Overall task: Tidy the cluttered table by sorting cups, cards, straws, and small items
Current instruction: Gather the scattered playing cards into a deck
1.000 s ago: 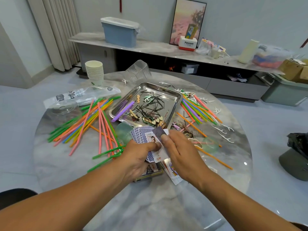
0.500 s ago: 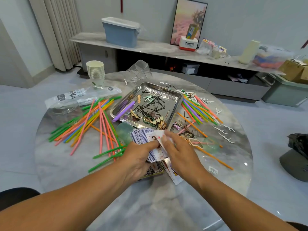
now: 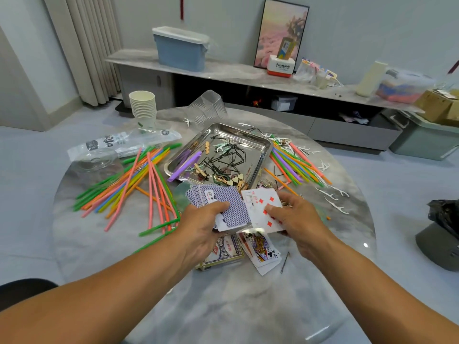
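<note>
- step in hand: card sorting; cups, straws and small items look not yet dealt with
- left hand [image 3: 206, 219] grips a fan of cards [image 3: 218, 202], mostly blue backs up, one face showing; thumb on top, fingers curled under
- right hand [image 3: 295, 219] pinches a red diamond card [image 3: 263, 209] face up, thumb on its face, just right of the fan and touching or overlapping its edge, cannot tell which
- card box [image 3: 224, 252] lies on the bench [image 3: 223, 306] directly below the left hand; loose face-up cards [image 3: 260, 247] just right of the box, a queen of clubs on top
- steel tray [image 3: 260, 142] beyond the card box, holding hairpins, wooden hearts, a purple straw
- straws [image 3: 129, 180] scattered left of the tray, a second bunch right of it; paper cup stack [image 3: 143, 108] far left behind the tray
- next move, my guess: flip the diamond card to match the backs and slide it into the fan; then gather the loose cards by the box; needs edges squared before the pack goes in; risk of the fan slipping
</note>
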A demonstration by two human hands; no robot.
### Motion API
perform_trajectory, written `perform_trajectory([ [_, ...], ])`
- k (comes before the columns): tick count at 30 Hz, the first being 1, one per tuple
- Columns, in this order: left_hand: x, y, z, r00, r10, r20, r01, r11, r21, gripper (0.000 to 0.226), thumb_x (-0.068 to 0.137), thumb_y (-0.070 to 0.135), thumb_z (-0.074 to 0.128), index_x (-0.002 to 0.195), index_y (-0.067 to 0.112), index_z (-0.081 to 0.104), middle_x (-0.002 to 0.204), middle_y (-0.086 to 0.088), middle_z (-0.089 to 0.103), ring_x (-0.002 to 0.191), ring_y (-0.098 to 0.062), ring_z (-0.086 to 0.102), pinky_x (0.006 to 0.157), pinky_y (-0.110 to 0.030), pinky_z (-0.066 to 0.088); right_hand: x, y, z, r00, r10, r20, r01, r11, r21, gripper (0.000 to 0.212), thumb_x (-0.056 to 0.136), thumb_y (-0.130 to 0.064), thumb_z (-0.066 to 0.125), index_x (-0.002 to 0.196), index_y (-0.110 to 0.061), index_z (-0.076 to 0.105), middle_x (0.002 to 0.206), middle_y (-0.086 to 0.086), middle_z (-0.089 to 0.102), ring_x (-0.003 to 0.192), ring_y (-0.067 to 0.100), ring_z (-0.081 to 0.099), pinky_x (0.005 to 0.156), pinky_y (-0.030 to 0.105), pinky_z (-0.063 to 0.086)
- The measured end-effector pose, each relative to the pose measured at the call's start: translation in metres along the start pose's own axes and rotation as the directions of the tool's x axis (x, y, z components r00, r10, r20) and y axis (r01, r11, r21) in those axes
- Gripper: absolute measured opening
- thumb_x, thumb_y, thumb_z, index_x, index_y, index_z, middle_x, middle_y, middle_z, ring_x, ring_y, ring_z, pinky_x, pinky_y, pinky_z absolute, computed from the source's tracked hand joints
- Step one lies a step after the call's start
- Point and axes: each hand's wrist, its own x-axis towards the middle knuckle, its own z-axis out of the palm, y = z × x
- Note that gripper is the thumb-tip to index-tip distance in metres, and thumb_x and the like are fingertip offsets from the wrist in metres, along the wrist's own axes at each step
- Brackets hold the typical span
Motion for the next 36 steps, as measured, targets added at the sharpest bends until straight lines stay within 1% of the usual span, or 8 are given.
perform_trajectory([
  [3, 0.0, 0.006, -0.003, 0.999, 0.032, -0.044, -0.032, 0.999, -0.004, 0.028, 0.089, -0.009, 0.065, 0.116, -0.001, 0.06, 0.103, -0.019, 0.073, 0.084, -0.03, 0.071, 0.053, -0.04, 0.06, 0.008, 0.003, -0.018, 0.997, -0.038, -0.067, 0.014, 0.945, -0.327, 0.04, 0.095, -0.003, 0.067, 0.127, -0.025, 0.059, 0.109, 0.006, 0.069, 0.078, 0.019, 0.071, 0.056, 0.032, 0.056],
  [9, -0.004, 0.004, 0.0, 1.0, 0.007, 0.0, -0.007, 1.0, -0.014, 0.031, 0.083, -0.01, 0.071, 0.112, -0.001, 0.066, 0.1, -0.017, 0.076, 0.075, -0.027, 0.075, 0.058, -0.04, 0.063, 0.008, 0.017, -0.013, 0.997, -0.072, 0.029, 0.074, 0.76, -0.645, 0.03, 0.101, -0.024, 0.06, 0.131, -0.021, 0.062, 0.108, 0.0, 0.069, 0.099, 0.024, 0.068, 0.087, 0.038, 0.054],
  [11, -0.006, 0.0, 0.002, 0.999, -0.004, 0.037, 0.003, 1.0, 0.007, 0.035, 0.081, -0.011, 0.072, 0.114, -0.002, 0.066, 0.102, -0.018, 0.076, 0.08, -0.029, 0.075, 0.061, -0.04, 0.063, 0.003, 0.012, -0.008, 0.977, -0.21, 0.025, 0.187, 0.802, -0.568, 0.027, 0.105, -0.035, 0.051, 0.115, -0.018, 0.07, 0.1, -0.001, 0.071, 0.093, 0.021, 0.066, 0.084, 0.038, 0.052],
  [15, -0.012, -0.008, 0.005, 0.992, -0.026, 0.124, 0.02, 0.998, 0.052, 0.036, 0.083, -0.005, 0.072, 0.118, -0.001, 0.066, 0.102, -0.019, 0.076, 0.087, -0.033, 0.075, 0.066, -0.042, 0.063, -0.012, -0.002, 0.005, 0.964, -0.066, 0.257, 0.106, 0.983, -0.147, 0.027, 0.092, -0.047, 0.068, 0.104, -0.024, 0.073, 0.094, -0.002, 0.076, 0.08, 0.011, 0.068, 0.069, 0.03, 0.054],
  [19, -0.014, -0.005, 0.005, 0.982, -0.066, 0.177, 0.072, 0.997, -0.026, 0.016, 0.096, 0.003, 0.057, 0.11, 0.001, 0.065, 0.093, -0.018, 0.077, 0.077, -0.029, 0.075, 0.068, -0.042, 0.062, -0.007, 0.003, 0.007, 0.968, -0.027, 0.251, 0.057, 0.992, -0.112, 0.011, 0.09, -0.025, 0.076, 0.098, -0.02, 0.072, 0.088, -0.003, 0.079, 0.072, 0.008, 0.069, 0.063, 0.024, 0.053],
  [25, -0.01, -0.004, 0.004, 0.993, 0.042, 0.114, -0.047, 0.998, 0.038, 0.033, 0.087, -0.016, 0.055, 0.111, 0.005, 0.065, 0.102, -0.016, 0.075, 0.091, -0.031, 0.071, 0.074, -0.041, 0.059, -0.001, 0.005, 0.002, 0.987, -0.055, 0.15, 0.058, 0.998, -0.021, 0.01, 0.096, -0.023, 0.069, 0.092, -0.015, 0.069, 0.084, -0.001, 0.078, 0.068, 0.007, 0.072, 0.06, 0.022, 0.057],
  [32, -0.012, -0.008, 0.005, 0.989, 0.026, 0.146, -0.039, 0.995, 0.087, 0.031, 0.085, -0.014, 0.064, 0.112, 0.001, 0.066, 0.101, -0.018, 0.076, 0.087, -0.033, 0.074, 0.068, -0.042, 0.062, -0.008, 0.007, 0.01, 0.957, -0.192, 0.218, 0.235, 0.953, -0.191, 0.024, 0.096, -0.027, 0.069, 0.089, -0.004, 0.065, 0.087, 0.004, 0.074, 0.079, 0.018, 0.074, 0.07, 0.04, 0.064],
  [36, -0.01, -0.01, 0.006, 0.996, 0.048, 0.078, -0.056, 0.993, 0.102, 0.033, 0.084, -0.015, 0.065, 0.112, 0.004, 0.067, 0.103, -0.016, 0.075, 0.082, -0.028, 0.073, 0.06, -0.036, 0.059, -0.005, 0.007, 0.006, 0.929, -0.369, -0.016, 0.352, 0.898, -0.264, 0.025, 0.087, -0.028, 0.063, 0.072, -0.016, 0.048, 0.071, 0.011, 0.052, 0.07, 0.031, 0.058, 0.06, 0.049, 0.048],
])
